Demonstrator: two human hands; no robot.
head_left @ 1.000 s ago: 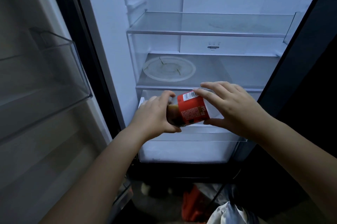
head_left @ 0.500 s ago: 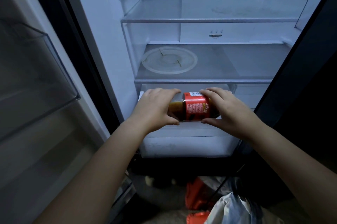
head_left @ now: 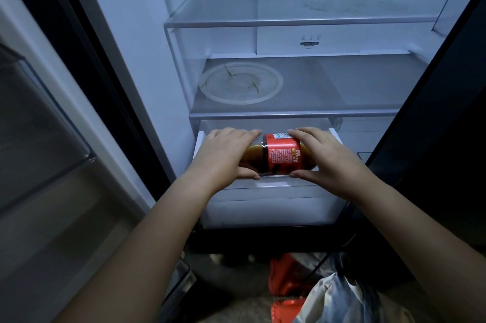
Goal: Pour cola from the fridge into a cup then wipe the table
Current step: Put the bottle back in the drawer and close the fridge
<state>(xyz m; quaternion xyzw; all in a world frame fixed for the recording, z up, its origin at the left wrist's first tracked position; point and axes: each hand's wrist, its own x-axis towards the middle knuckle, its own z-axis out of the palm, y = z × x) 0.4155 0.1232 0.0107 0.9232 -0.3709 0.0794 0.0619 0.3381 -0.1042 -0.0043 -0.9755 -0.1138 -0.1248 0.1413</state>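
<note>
Cola bottle (head_left: 282, 155) lies on its side, gripped at both ends in front of the open fridge (head_left: 136, 33), just above the front edge of the clear bottom drawer (head_left: 268, 191). The left hand (head_left: 223, 157) wraps one end, fingers over the top and thumb beneath. The right hand (head_left: 328, 157) clasps the other end the same way. Only the red label (and a band of dark liquid) shows between them. A round clear plate (head_left: 240, 83) sits on the shelf (head_left: 342, 91) above.
</note>
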